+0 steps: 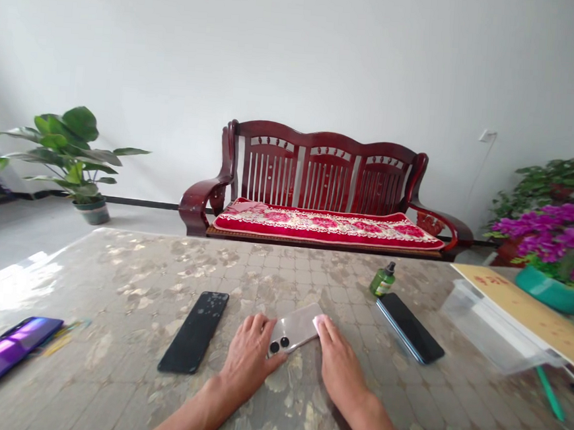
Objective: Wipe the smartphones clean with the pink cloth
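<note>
Silver phone (302, 327), back upward at the near middle of the table (119, 387), lies between two bare hands, its camera end toward the left and its other end slanting away to the right. The left hand (246, 351) is partly open, fingers bent and close together at the phone's left end, thumb apart from them beside the lenses, gripping that end. The right hand (342, 365) is nearly closed, its fingers together, holding a small white wad (317, 322) against the phone's right end; its thumb cannot be made out clearly. To the far left, a purple phone (4, 362) runs out of view; nearer the left hand lies a black phone (193, 333). Right of the hands are a dark-screened phone (411, 329) and, at its far end, a green bottle (382, 281) with a black top. Farther right, a green stick (550, 393) lies near a clear plastic box (481, 330) under a tan board (522, 312), with purple flowers (558, 233) in a teal bowl (556, 290) beyond. Past the table stand a potted plant (80, 159), left, and a dark red wooden bench (327, 142) bearing a red patterned cushion (326, 226), before a white wall (300, 50).
</note>
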Demonstrator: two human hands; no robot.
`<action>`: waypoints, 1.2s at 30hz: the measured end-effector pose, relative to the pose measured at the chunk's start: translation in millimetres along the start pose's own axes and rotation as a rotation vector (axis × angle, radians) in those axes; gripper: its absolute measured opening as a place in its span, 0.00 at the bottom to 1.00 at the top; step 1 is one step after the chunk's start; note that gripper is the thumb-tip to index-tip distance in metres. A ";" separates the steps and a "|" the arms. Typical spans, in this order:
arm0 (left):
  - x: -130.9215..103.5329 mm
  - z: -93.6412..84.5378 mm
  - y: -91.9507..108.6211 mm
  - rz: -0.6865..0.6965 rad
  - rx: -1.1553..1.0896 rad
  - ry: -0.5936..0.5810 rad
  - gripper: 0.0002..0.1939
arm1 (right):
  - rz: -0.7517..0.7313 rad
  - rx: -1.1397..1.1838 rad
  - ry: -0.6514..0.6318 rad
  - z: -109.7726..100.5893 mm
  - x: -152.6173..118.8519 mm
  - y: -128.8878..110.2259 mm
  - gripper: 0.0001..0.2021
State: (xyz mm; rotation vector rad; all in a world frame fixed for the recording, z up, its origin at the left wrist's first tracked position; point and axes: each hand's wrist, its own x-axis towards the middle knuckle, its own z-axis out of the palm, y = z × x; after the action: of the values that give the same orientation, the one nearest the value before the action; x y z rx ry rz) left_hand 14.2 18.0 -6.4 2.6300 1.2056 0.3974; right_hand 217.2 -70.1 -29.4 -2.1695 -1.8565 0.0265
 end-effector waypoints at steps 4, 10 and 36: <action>-8.1 0.7 7.9 -0.020 0.032 -0.030 0.30 | -0.058 0.148 -0.009 3.9 32.8 -1.1 0.32; -15.7 12.6 13.8 0.120 -0.078 -0.086 0.39 | -0.095 0.232 -0.024 7.5 70.9 -12.5 0.26; -5.0 1.6 7.9 0.454 -0.018 -0.087 0.32 | -0.052 0.122 -0.043 -11.4 49.4 -38.8 0.27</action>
State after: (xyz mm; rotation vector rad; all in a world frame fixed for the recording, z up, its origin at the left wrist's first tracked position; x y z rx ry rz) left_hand 17.1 9.1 -6.2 2.8580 0.5661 0.3583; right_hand 190.5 -19.3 -1.2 -2.0535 -1.8819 0.1722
